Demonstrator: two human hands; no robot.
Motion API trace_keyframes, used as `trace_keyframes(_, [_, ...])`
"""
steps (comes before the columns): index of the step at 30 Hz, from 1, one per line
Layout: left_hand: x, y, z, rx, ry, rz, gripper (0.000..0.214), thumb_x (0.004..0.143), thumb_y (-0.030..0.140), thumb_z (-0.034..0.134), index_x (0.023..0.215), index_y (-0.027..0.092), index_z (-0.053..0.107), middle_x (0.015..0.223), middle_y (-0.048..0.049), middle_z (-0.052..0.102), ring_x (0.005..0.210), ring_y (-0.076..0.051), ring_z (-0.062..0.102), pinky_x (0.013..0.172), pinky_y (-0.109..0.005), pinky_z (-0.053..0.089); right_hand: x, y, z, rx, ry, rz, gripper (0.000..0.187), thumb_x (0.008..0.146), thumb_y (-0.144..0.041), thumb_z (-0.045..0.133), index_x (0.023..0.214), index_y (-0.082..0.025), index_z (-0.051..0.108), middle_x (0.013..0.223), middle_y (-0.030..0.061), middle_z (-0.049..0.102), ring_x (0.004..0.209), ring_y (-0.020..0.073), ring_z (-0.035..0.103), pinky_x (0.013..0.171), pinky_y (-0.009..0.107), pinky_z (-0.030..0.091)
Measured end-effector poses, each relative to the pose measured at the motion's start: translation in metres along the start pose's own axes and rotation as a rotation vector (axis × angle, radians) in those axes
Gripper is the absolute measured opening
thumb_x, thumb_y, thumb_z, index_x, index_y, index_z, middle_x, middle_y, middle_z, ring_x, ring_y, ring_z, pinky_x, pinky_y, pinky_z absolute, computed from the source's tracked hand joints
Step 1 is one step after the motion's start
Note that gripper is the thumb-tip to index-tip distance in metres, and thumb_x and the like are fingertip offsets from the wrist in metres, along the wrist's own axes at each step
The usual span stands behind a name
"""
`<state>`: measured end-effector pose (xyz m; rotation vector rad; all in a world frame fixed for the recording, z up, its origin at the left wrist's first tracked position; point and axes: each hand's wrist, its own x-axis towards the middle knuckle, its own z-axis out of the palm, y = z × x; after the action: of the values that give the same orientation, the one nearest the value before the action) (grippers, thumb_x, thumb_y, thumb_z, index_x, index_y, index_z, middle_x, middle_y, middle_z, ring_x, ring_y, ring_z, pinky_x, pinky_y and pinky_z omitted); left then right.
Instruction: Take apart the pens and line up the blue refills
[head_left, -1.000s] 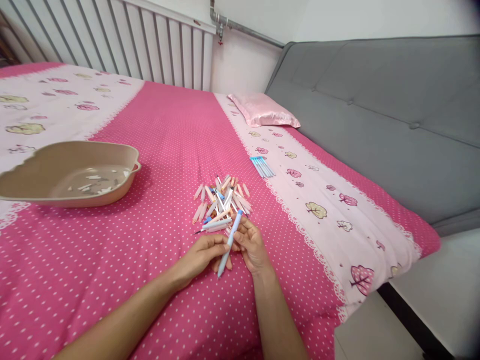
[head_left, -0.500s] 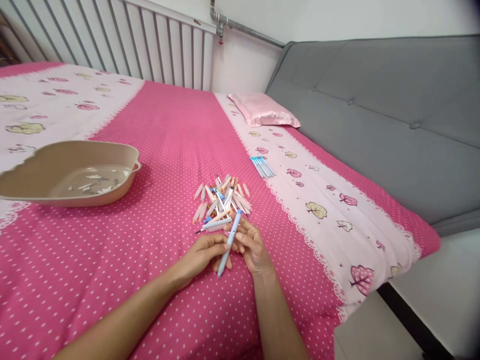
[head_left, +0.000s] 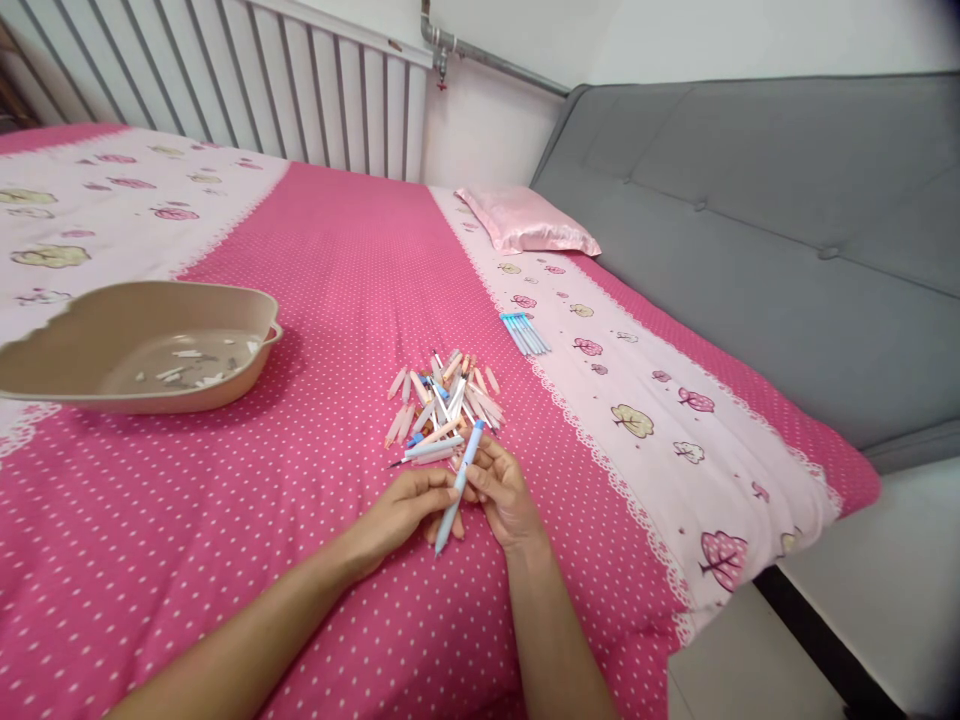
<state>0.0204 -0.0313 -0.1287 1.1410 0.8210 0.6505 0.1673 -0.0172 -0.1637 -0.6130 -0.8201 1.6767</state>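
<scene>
A pale blue pen (head_left: 459, 492) with a brighter blue top slants between my hands, its tip pointing down toward me. My left hand (head_left: 412, 505) pinches its lower half between thumb and fingers. My right hand (head_left: 504, 492) closes on the pen's upper part from the right, thumb against the barrel; some of its fingers are hidden behind the pen. Just beyond my fingertips lies a loose pile of pen parts (head_left: 450, 395): pink, grey and orange barrels, white refills and small blue pieces. A row of several blue pens (head_left: 525, 334) lies side by side farther off to the right.
At left a beige plastic basin (head_left: 142, 403) holds small white and grey pieces. The pink dotted bedspread (head_left: 315, 250) covers the bed. A pink pillow (head_left: 529, 220) lies at the far end, beside the grey headboard (head_left: 750, 200). A white radiator (head_left: 315, 90) stands behind.
My right thumb and fingers have shifted slightly along the pen. The pen, my left hand and the pile look the same.
</scene>
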Motion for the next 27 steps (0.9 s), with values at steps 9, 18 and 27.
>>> trace_keyframes(9, [0.0007,-0.0011,-0.0012,-0.009,-0.007,0.006,0.029,0.082,0.035,0.051,0.09,0.008,0.06,0.065,-0.0078,0.065,0.047,-0.01,0.051,0.047,-0.021,0.036,-0.0003,-0.0002,-0.0007,-0.016,0.002,-0.003,0.04,0.068,-0.024,0.073,0.106,-0.019,0.062,0.074,-0.0001,0.061,0.045,0.0016,0.039,0.041,0.013,0.031])
trace_keyframes(18, [-0.0001,0.0004,-0.0002,-0.004,-0.012,0.005,0.031,0.081,0.036,0.052,0.09,0.007,0.062,0.067,-0.0092,0.066,0.046,-0.009,0.051,0.047,-0.02,0.036,-0.0014,0.0,-0.0036,-0.076,-0.009,0.044,0.038,0.07,-0.026,0.07,0.107,-0.019,0.063,0.078,0.0035,0.067,0.038,-0.0003,0.034,0.035,0.012,0.023])
trace_keyframes(27, [0.0021,-0.0016,-0.0006,0.041,-0.039,0.009,0.035,0.078,0.043,0.058,0.088,0.009,0.062,0.07,-0.0086,0.067,0.044,-0.007,0.047,0.044,-0.02,0.031,0.0004,-0.0009,-0.0034,-0.044,0.053,0.068,0.039,0.063,-0.024,0.076,0.1,-0.017,0.065,0.074,0.0049,0.069,0.035,-0.0009,0.033,0.033,0.011,0.023])
